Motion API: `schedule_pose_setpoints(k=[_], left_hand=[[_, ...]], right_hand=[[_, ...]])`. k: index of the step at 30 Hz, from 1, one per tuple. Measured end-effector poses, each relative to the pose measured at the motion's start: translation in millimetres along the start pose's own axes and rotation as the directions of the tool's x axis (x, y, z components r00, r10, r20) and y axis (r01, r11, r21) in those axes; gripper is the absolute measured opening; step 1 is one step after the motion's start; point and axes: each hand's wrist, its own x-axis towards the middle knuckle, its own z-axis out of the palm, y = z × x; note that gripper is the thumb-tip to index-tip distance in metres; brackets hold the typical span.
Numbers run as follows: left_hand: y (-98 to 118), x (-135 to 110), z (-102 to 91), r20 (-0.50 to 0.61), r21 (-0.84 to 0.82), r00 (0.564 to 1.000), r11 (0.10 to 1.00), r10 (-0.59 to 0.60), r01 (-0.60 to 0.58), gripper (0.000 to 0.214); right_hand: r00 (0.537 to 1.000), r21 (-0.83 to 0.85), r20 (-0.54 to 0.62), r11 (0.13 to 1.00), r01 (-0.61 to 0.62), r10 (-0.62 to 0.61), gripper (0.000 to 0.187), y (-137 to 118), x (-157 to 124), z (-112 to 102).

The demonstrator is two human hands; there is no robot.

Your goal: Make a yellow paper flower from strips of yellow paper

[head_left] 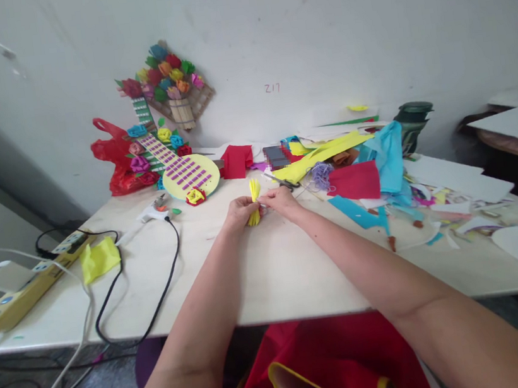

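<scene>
A bunch of pleated yellow paper (254,189) stands upright over the table, its ends fanned out above and below the fingers. My left hand (241,210) grips it around the middle from the left. From the right, my right hand (281,200) comes up to the same spot with thumb and forefinger pinched together at the paper's waist. Whatever lies between those right fingertips is too small to make out. Just behind the right hand lie dark-handled scissors (289,182). A tangle of purple string (321,176) sits to the right of them.
On the left are a glue gun (154,213) with a black cord, a yellow paper piece (100,259) and a power strip (32,284). A paper guitar (191,177) leans at the back. Red paper (353,182), blue paper (390,154), scraps and a dark bottle (414,122) crowd the right.
</scene>
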Motion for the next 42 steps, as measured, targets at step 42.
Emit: schedule_pose_setpoints(k=[42], left_hand=[[6.6, -8.5, 10.4, 0.015, 0.128, 1.0, 0.992, -0.02, 0.018, 0.028]], right_hand=[[0.998, 0.145, 0.031, 0.988, 0.056, -0.061, 0.029, 10.8, 4.6, -5.8]])
